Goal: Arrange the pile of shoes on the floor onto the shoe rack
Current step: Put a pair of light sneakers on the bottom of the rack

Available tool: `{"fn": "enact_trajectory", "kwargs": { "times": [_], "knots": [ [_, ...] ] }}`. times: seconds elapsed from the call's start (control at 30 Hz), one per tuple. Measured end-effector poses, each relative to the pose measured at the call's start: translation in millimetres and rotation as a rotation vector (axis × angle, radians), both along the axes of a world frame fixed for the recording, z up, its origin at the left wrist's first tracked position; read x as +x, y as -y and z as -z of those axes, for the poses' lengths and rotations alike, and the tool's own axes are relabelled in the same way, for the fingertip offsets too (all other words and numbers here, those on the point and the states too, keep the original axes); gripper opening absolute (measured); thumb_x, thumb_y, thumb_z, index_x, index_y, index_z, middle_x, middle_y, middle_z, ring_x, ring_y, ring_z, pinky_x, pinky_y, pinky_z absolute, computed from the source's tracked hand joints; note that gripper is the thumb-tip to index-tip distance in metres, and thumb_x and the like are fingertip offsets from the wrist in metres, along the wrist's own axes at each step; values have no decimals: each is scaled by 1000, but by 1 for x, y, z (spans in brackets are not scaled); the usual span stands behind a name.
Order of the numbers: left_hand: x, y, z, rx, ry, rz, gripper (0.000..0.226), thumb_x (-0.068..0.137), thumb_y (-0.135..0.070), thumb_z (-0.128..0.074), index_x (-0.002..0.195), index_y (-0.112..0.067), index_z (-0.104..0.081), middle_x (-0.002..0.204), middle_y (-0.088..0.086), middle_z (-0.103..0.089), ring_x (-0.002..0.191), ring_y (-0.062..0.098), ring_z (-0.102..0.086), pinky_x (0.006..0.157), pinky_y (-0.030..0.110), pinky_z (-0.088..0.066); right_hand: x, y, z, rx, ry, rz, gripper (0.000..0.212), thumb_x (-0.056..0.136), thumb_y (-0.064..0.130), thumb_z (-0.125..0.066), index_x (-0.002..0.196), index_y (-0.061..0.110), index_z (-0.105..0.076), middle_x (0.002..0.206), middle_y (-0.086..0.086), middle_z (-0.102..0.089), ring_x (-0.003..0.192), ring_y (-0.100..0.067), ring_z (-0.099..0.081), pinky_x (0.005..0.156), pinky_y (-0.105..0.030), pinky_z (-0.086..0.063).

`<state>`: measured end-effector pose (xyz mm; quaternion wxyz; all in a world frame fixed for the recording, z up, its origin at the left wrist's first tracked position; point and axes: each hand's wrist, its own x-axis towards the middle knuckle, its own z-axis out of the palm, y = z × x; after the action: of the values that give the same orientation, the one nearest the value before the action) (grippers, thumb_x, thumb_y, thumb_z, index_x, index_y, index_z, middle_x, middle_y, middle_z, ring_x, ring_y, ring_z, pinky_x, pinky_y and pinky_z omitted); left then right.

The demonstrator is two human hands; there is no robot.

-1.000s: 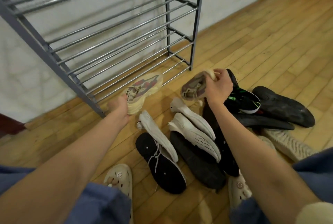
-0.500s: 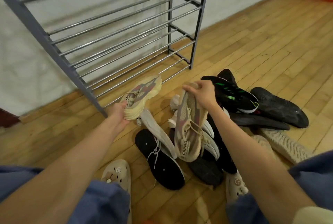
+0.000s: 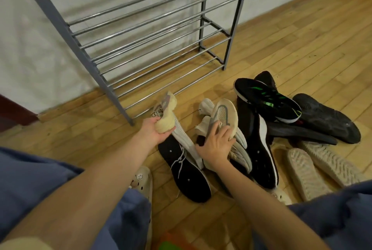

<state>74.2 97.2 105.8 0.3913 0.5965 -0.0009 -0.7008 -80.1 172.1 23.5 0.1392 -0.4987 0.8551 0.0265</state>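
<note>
A grey metal shoe rack [image 3: 145,34] with bare bar shelves stands against the white wall. My left hand [image 3: 155,131] grips the heel of a beige sneaker [image 3: 167,113], toe pointing up toward the rack's lowest bars. My right hand [image 3: 215,145] holds the matching beige sneaker [image 3: 223,115] sole-up over the pile. Under my hands lie white knit sneakers [image 3: 239,149] and upturned black-soled shoes [image 3: 187,177]. A black sneaker with green stripes [image 3: 267,98] lies to the right.
More black shoes [image 3: 326,117] and two beige shoes with ribbed soles up [image 3: 306,171] lie on the wooden floor at right. I wear cream clogs [image 3: 141,181] and blue trousers. A dark red object [image 3: 12,109] sits at the left wall.
My right hand has turned its beige sneaker over so the sole faces up and lowered it nearer the pile. My left hand has tilted its sneaker more upright.
</note>
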Motion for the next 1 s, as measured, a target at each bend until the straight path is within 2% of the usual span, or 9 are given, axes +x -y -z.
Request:
{"fn": "enact_trajectory", "kwargs": {
  "times": [0.13,0.23,0.3,0.37,0.4,0.53,0.63,0.77,1.0],
  "knots": [
    [1,-7,-10,-75,14,15,39,99,-5,-41,138,-2,-39,131,23,-47,127,37,-47,106,46,-41,2,-9,2,67,-8,98,108,73,60,-62,151,21,2,144,-30,-12,134,-45,-19,100,-55,-32],
    [7,-8,-14,-112,21,19,39,98,-1,-40,137,0,-41,127,21,-52,125,34,-50,104,43,-43,-6,-8,-2,117,152,218,114,72,58,-68,150,30,10,144,-32,-12,130,-49,-25,100,-59,-32],
    [11,-7,-14,-129,20,1,38,97,-1,-44,135,-3,-45,117,15,-57,114,31,-56,100,42,-45,-6,-10,-6,78,227,236,114,73,58,-68,150,30,12,143,-31,-18,128,-49,-32,99,-59,-36],
    [13,-4,-13,-139,5,-10,36,97,-3,-45,133,-4,-48,100,13,-60,101,28,-59,104,42,-43,-5,-11,-9,-35,199,209,110,73,64,-62,150,30,8,140,-30,-28,125,-47,-38,99,-55,-36],
    [14,-2,-12,-141,-9,-19,34,98,-3,-44,132,-4,-49,97,13,-59,105,29,-59,107,42,-40,-5,-10,-11,-93,175,185,106,73,67,-57,151,30,5,138,-29,-32,123,-45,-39,100,-52,-35],
    [23,14,-2,-116,-58,-90,21,98,-2,-45,116,-6,-54,123,13,-58,128,30,-49,110,45,-36,-1,13,-18,-194,253,47,92,79,67,-45,152,32,1,133,-29,-41,123,-42,-40,104,-52,-27],
    [33,32,14,-95,-61,-152,32,98,-1,-45,129,-5,-49,115,13,-60,129,29,-49,109,45,-37,13,41,-17,-233,331,-30,86,83,62,-46,151,30,-6,135,-27,-42,127,-41,-39,107,-52,-24],
    [35,61,30,-118,-117,-307,43,96,2,-48,138,-6,-44,139,13,-52,129,30,-49,109,45,-38,30,93,-10,-231,390,-86,72,87,54,-49,147,25,-24,136,-24,-41,129,-41,-35,108,-52,-21],
    [39,111,58,-99,-257,-484,40,93,3,-54,132,2,-47,138,17,-52,129,31,-49,110,47,-36,61,185,18,-265,396,-211,63,87,45,-52,145,33,-32,136,-21,-42,128,-42,-36,107,-53,-21]
  ]
}}
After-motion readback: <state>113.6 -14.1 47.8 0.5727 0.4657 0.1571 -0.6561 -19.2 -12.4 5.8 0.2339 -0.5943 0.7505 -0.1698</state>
